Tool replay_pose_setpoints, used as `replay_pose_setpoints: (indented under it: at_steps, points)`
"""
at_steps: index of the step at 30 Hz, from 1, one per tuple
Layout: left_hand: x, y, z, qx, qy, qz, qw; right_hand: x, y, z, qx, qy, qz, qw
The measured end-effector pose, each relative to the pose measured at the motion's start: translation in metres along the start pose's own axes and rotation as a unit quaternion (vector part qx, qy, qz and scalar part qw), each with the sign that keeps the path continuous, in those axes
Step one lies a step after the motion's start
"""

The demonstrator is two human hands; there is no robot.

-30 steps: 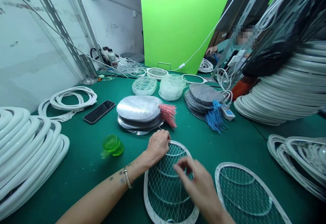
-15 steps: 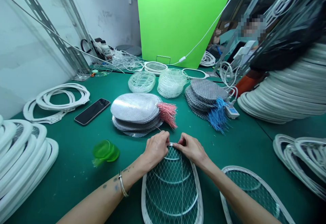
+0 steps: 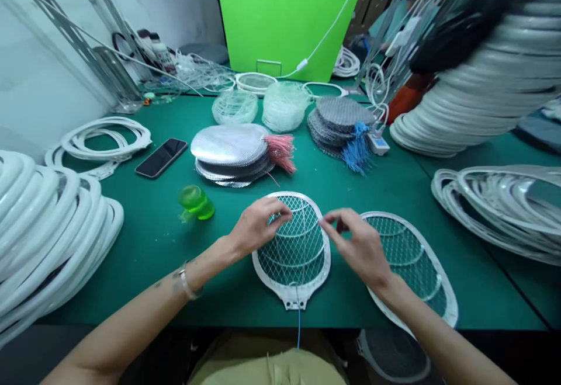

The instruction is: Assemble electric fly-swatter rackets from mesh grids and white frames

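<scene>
In front of me on the green table lies a white oval racket frame with a mesh grid and a blue wire at its neck. My left hand hovers over its left side, thumb and forefinger pinched near the upper mesh. By the right rim is my right hand, thumb and forefinger pressed together; I cannot tell whether they touch the rim. Anything inside either pinch is too small to make out. A second meshed racket frame lies to the right, partly behind my right forearm.
Stacked metal mesh sheets with red wires and others with blue wires lie beyond. A green tape roll and a phone are left. White frames pile up at the left; another stack leans right.
My hands have moved apart from the frame's top end, the left to its left side, the right beside its right rim. The frame now lies farther from me, its neck visible.
</scene>
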State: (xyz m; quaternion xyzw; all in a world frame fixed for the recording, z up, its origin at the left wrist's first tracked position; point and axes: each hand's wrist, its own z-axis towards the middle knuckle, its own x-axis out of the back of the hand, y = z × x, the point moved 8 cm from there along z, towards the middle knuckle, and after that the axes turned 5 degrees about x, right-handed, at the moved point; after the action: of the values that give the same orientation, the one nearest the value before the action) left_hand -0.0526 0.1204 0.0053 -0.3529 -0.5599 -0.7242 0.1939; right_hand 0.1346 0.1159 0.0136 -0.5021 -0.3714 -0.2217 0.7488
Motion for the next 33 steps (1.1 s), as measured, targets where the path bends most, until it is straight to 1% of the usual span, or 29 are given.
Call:
replay_pose_setpoints:
  at_steps: [2, 3, 5, 7, 11, 16, 22, 28, 31, 33]
  points:
    - [-0.010, 0.019, -0.041, -0.080, -0.078, -0.031, 0.993, -0.003, -0.031, -0.052, 0.123, -0.027, 0.022, 0.992]
    - [-0.015, 0.024, -0.061, -0.105, -0.107, -0.027, 0.988, -0.006, -0.042, -0.075, 0.170, -0.034, 0.021, 0.985]
    - [-0.024, 0.027, -0.090, -0.131, -0.132, 0.013, 0.983, -0.016, -0.059, -0.108, 0.237, -0.037, 0.008, 0.971]
    - [-0.031, 0.026, -0.106, -0.156, -0.127, 0.059, 0.978, -0.027, -0.064, -0.122, 0.269, -0.032, -0.011, 0.963]
    - [-0.035, 0.028, -0.110, -0.194, -0.100, 0.092, 0.972, -0.035, -0.065, -0.119, 0.297, -0.036, -0.043, 0.953]
    - [-0.034, 0.033, -0.109, -0.189, -0.086, 0.109, 0.972, -0.033, -0.066, -0.114, 0.300, -0.052, -0.040, 0.952]
    - [-0.036, 0.038, -0.111, -0.198, -0.098, 0.129, 0.967, -0.034, -0.067, -0.110, 0.286, -0.062, -0.022, 0.956]
    - [-0.035, 0.034, -0.111, -0.190, -0.092, 0.122, 0.970, -0.034, -0.064, -0.107, 0.277, -0.072, -0.013, 0.958]
    - [-0.037, 0.035, -0.110, -0.193, -0.107, 0.139, 0.965, -0.033, -0.066, -0.106, 0.275, -0.080, -0.009, 0.958]
    - [-0.038, 0.038, -0.110, -0.202, -0.121, 0.168, 0.957, -0.033, -0.066, -0.103, 0.257, -0.100, 0.003, 0.961]
